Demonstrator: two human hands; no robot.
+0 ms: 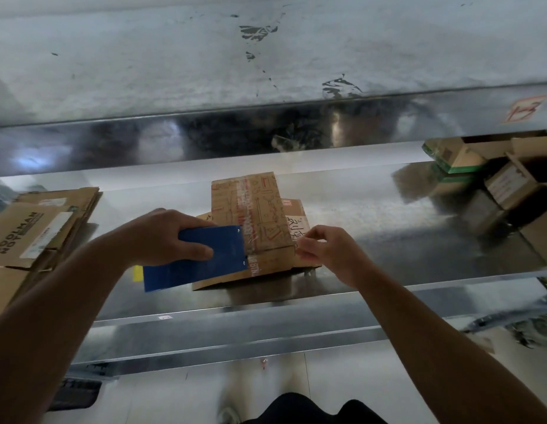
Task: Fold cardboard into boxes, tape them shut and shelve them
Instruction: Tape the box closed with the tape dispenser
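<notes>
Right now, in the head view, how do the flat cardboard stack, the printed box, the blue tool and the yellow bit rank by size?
1. the flat cardboard stack and the printed box: alike; the stack is cropped
2. the blue tool
3. the yellow bit

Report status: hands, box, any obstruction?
Left hand grips blue tape dispenser against taped box on shelf. Right hand pinches box's near right corner. Flat cardboard left, loose boxes right, both clear of it.

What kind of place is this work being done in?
Likely a stockroom or packing area: metal shelves, flattened cardboard stacked at the left, more boxes at the right, and a box being taped with a blue tape dispenser.
</notes>
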